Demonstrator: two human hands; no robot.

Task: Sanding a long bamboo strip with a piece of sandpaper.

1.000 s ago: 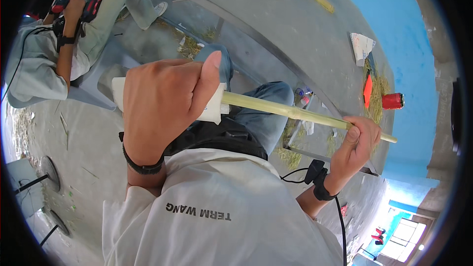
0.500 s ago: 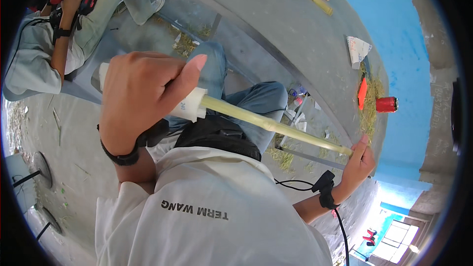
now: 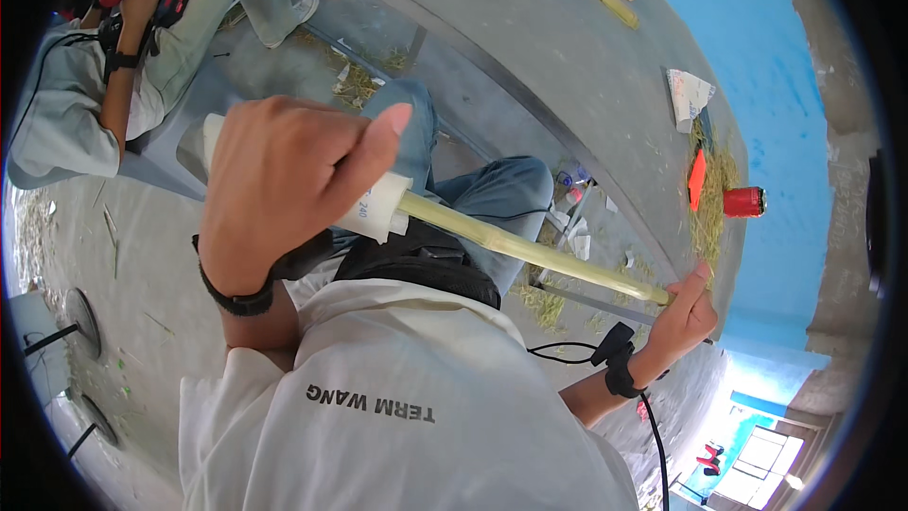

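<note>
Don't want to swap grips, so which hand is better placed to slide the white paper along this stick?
Probably your left hand: it grips the white paper around the stick, while your right hand holds the stick farther right.

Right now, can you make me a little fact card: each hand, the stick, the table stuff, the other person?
Left hand: closed over paper around the stick
Right hand: holding the stick's right end
Stick: yellowish, slanting down to the right
Table: shavings, orange thing
By the shavings: red can
Other person: upper left, holding a power tool
</note>
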